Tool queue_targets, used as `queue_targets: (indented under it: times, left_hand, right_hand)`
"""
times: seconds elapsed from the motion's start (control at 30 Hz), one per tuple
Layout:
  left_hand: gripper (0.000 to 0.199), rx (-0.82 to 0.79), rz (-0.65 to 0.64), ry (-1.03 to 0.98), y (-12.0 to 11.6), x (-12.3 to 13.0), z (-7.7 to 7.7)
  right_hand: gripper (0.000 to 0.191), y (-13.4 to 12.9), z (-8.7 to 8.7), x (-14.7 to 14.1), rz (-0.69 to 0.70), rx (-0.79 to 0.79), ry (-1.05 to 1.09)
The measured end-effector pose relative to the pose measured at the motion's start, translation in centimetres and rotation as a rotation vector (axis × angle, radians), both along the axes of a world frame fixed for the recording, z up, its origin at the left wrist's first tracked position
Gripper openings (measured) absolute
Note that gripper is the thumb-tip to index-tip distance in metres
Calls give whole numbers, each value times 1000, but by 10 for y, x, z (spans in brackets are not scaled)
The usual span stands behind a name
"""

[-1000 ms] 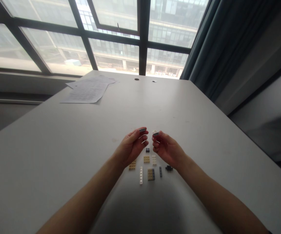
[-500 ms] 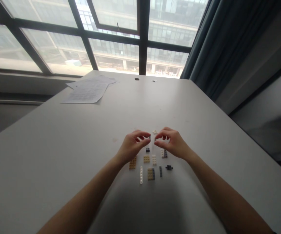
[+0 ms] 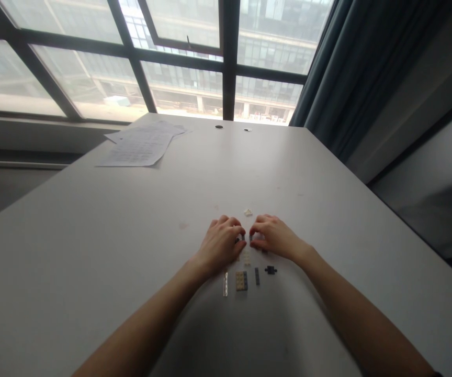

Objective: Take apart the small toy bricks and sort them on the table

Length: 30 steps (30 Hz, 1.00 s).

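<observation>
My left hand (image 3: 222, 241) is closed in a pinch on a small grey toy-brick piece (image 3: 243, 237), low over the table. Facing it across a narrow gap, my right hand (image 3: 273, 236) pinches another small grey toy-brick piece (image 3: 250, 238). Just below the fingertips lies a white studded plate (image 3: 247, 258). Nearer to me are a tan and dark grey brick (image 3: 241, 281), a thin dark grey strip (image 3: 257, 276), a white strip (image 3: 225, 284) and a black piece with side pegs (image 3: 271, 270). My hands cover other bricks.
A small white piece (image 3: 248, 212) lies beyond my hands on the white table (image 3: 226, 173). Printed papers (image 3: 139, 146) rest at the far left. Windows stand behind the table, with a dark curtain (image 3: 339, 78) on the right.
Both hands have come down and towards me, each still pinching its small grey piece. Tan and black bricks seen earlier are now largely behind my hands.
</observation>
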State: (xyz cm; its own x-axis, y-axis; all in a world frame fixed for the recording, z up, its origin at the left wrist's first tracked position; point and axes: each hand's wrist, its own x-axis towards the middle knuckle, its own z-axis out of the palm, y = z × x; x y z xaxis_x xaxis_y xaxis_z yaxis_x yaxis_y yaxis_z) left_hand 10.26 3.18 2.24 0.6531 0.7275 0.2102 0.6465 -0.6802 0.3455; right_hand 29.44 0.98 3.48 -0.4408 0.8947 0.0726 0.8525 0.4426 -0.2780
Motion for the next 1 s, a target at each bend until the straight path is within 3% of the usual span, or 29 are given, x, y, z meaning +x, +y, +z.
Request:
queue_targets:
  times: [0.23, 0.47, 1.0]
  left_hand:
    - [16, 1, -3, -13, -2, 3, -5]
    - [23, 0, 4, -20, -1, -2, -4]
    - [15, -9, 4, -58, -1, 0, -4]
  right_hand:
    - [13, 1, -6, -1, -19, 20, -2]
    - [19, 0, 0, 2, -33, 11, 26]
    - [16, 0, -2, 1, 4, -9, 19]
